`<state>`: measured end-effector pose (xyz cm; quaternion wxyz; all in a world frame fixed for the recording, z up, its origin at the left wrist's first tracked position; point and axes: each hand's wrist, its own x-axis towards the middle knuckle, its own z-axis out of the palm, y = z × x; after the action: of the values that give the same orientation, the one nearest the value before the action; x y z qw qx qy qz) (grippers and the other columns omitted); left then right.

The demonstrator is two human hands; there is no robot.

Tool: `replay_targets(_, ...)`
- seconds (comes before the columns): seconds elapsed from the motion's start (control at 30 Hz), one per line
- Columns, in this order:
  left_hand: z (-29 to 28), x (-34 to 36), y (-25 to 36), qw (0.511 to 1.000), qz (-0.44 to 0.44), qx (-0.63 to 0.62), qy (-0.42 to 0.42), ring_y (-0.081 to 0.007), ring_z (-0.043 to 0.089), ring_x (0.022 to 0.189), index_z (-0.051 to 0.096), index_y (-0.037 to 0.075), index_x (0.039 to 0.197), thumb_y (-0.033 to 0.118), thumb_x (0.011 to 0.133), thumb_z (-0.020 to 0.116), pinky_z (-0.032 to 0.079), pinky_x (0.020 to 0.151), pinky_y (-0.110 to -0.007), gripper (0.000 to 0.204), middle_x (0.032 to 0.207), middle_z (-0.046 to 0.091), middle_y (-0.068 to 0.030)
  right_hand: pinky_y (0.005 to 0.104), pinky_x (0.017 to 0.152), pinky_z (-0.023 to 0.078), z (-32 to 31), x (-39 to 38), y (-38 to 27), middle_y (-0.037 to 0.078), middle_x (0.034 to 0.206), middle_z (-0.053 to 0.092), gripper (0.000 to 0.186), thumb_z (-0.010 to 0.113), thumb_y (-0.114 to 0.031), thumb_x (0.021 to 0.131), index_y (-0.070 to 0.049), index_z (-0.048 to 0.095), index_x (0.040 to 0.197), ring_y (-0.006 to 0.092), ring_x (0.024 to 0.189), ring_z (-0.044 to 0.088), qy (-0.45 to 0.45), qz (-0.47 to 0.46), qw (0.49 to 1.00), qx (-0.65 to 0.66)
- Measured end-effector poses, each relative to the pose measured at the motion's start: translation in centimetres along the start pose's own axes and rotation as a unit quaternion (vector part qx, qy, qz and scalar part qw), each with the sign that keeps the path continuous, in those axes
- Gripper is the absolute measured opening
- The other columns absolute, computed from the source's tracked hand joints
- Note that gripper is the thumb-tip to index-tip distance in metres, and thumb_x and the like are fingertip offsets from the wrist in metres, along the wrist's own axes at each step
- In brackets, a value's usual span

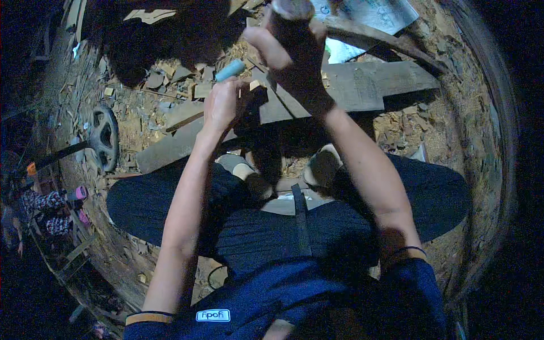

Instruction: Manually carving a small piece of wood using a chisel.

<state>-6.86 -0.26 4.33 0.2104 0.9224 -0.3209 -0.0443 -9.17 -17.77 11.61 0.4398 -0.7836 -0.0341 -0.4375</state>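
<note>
My right hand (pixel 292 62) is raised over the work, closed round a thick dark cylinder with a brownish round end (pixel 292 8), perhaps a mallet. My left hand (pixel 225 102) is closed low over the long weathered wooden board (pixel 357 85), gripping something I cannot make out; a small pale wood piece (pixel 256 84) shows beside its fingers. Just above that hand lies or sticks out a teal cylinder (pixel 229 70); whether it is held I cannot tell. My feet (pixel 320 167) are beneath the board's near side, between my bent knees.
Wood chips (pixel 161 79) litter the ground. A curved timber (pixel 385 42) and a pale printed sheet (pixel 362 17) lie beyond the board. A dark spoked wheel (pixel 105 139) stands at left; past it is another person in checked clothing (pixel 39 207). Deep shadow covers the top left.
</note>
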Motion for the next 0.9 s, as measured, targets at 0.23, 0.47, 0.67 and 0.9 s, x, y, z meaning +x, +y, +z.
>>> replay_targets(0.23,-0.4,0.8,0.1,0.998,-0.023,0.032,-0.054,-0.0367,0.064,0.080,0.070,0.011,0.090,0.007,0.076,0.067,0.050,0.067,-0.045,0.015,0.084,0.066,-0.0143,0.0367,0.063,0.050,2.7,0.2,0.2,0.010,0.078,0.064,0.021,0.067,-0.023,0.071,-0.008,0.065,0.086,0.0278,0.068,0.063,-0.015,0.025,0.983,0.179)
replay_targets(0.47,-0.4,0.4,-0.8,0.994,-0.045,-0.039,-0.091,-0.0363,0.064,0.081,0.070,0.012,0.095,0.008,0.075,0.067,0.050,0.069,-0.045,0.020,0.088,0.067,-0.0141,0.0364,0.059,0.049,3.9,0.7,1.4,0.006,0.070,0.060,0.029,0.069,-0.029,0.069,-0.009,0.065,0.089,0.0263,0.062,0.059,0.025,-0.112,0.991,-0.073)
replay_targets(0.67,-0.5,0.1,0.2,0.997,-0.043,-0.037,-0.044,-0.0353,0.064,0.082,0.070,0.013,0.099,0.012,0.076,0.068,0.052,0.071,-0.045,0.023,0.090,0.067,-0.0135,0.0351,0.066,0.049,3.3,0.7,0.8,0.007,0.076,0.065,0.026,0.069,-0.026,0.070,-0.008,0.065,0.088,0.0225,0.068,0.062,-0.084,0.034,0.987,0.134)
replay_targets(0.9,-0.5,1.0,0.5,0.997,-0.045,-0.018,-0.062,-0.0339,0.065,0.081,0.069,0.012,0.097,0.015,0.076,0.069,0.052,0.068,-0.042,0.021,0.087,0.067,-0.0120,0.0427,0.068,0.043,4.0,0.6,4.3,0.010,0.078,0.062,0.031,0.065,-0.036,0.077,-0.009,0.062,0.092,0.0295,0.071,0.057,-0.011,-0.116,0.992,0.037)
